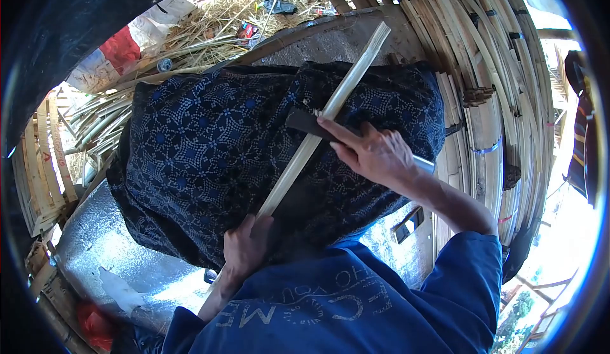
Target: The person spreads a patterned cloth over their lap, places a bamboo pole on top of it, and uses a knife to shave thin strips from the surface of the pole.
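My right hand grips the knife, index finger extended, blade against the strip; my left hand pinches the strip's near end; the strip lies diagonally above the cloth.

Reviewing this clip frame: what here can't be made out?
All in the head view:
- Lower end of the long, pale bamboo strip: covered by the left hand.
- Grip of the flat, dark blade: mostly hidden by the right hand.
- What lies under the dark blue patterned cloth: covered by it.
- Red object, lower left: too blurred to identify.
- Lettering on the slatted wooden crate: too small.
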A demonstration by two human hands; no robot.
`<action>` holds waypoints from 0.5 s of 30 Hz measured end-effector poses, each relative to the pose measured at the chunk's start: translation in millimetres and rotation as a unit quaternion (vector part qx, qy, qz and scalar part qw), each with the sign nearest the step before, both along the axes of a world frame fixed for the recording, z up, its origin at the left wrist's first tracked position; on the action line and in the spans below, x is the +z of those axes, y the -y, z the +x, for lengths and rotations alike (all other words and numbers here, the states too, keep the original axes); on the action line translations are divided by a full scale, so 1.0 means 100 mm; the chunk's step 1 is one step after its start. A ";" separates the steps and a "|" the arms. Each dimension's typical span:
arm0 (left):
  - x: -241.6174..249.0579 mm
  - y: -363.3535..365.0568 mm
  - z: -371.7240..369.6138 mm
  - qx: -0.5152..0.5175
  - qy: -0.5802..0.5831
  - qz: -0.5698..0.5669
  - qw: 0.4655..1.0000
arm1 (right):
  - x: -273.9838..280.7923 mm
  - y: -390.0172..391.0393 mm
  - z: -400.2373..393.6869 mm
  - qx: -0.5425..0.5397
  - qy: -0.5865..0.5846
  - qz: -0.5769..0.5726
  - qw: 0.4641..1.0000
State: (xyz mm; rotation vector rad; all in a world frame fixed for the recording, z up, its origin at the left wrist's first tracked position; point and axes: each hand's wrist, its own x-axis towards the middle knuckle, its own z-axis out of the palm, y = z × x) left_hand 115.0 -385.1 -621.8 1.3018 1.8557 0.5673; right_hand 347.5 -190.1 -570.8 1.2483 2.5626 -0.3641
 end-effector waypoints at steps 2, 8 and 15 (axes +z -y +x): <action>0.01 0.04 0.00 0.003 0.005 0.004 1.000 | 0.01 -0.06 0.03 0.012 0.000 0.042 0.999; 0.10 0.17 -0.12 0.009 0.024 -0.017 1.000 | 0.11 -0.40 0.08 -0.086 0.027 0.017 0.996; 0.17 0.28 -0.20 0.040 0.020 -0.018 0.999 | 0.19 -0.74 0.05 -0.105 0.068 0.087 0.988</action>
